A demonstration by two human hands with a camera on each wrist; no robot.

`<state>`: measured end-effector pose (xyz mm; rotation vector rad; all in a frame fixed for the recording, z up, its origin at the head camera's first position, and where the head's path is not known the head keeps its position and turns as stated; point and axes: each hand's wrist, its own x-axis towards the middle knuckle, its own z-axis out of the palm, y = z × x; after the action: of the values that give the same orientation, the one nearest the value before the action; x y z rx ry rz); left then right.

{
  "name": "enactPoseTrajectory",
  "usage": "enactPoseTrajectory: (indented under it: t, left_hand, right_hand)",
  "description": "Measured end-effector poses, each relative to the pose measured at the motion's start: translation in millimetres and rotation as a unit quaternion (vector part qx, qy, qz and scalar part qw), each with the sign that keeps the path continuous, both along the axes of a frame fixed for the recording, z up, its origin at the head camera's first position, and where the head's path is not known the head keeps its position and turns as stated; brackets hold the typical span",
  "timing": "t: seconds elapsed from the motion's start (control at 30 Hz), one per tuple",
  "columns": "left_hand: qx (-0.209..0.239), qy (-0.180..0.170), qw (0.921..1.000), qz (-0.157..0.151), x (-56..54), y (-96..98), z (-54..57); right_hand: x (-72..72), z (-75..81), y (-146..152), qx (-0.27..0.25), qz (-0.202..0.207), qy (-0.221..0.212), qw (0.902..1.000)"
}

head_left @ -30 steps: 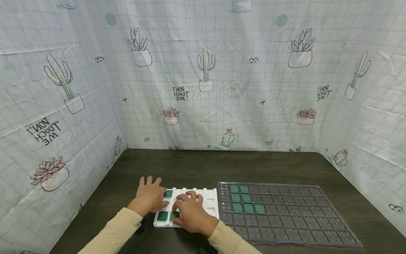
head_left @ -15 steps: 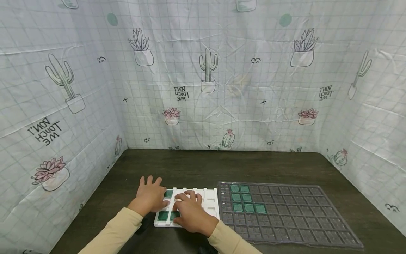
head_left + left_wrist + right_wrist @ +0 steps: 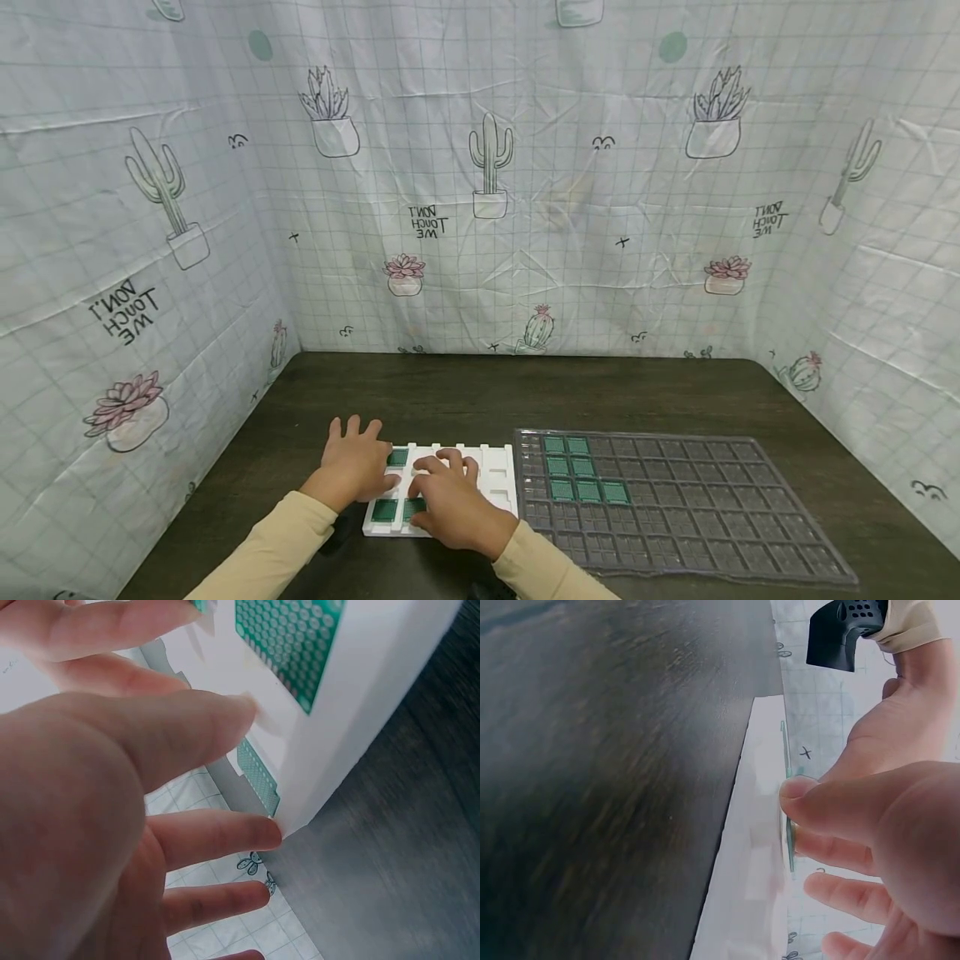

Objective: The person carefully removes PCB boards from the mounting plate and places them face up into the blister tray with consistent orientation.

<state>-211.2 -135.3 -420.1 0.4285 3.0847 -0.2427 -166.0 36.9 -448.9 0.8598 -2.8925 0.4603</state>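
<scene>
A white compartment tray lies on the table in front of me. My left hand rests at its left end, fingers spread, thumb over the tray. Green perforated circuit boards sit in its compartments: one at the far left, one at the near left. My right hand bends over the near row, thumb and forefinger pinching a circuit board in the second compartment. The right wrist view shows that board's thin edge by the thumb. The right hand hides the tray's middle.
To the right lies a clear plastic tray with many pockets, close beside the white one. Several green boards fill pockets at its left side. Dark wooden table lies behind both trays, with a printed cloth around it.
</scene>
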Motion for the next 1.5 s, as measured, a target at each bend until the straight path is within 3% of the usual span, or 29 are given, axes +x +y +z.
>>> enactPoseTrajectory:
  t: [1.5]
  left_hand:
    - [-0.005,0.008,0.9999,0.004,8.4,5.2,-2.5]
  right_hand:
    - [8.6,-0.9,34,-0.009,-0.016,-0.004,0.9998]
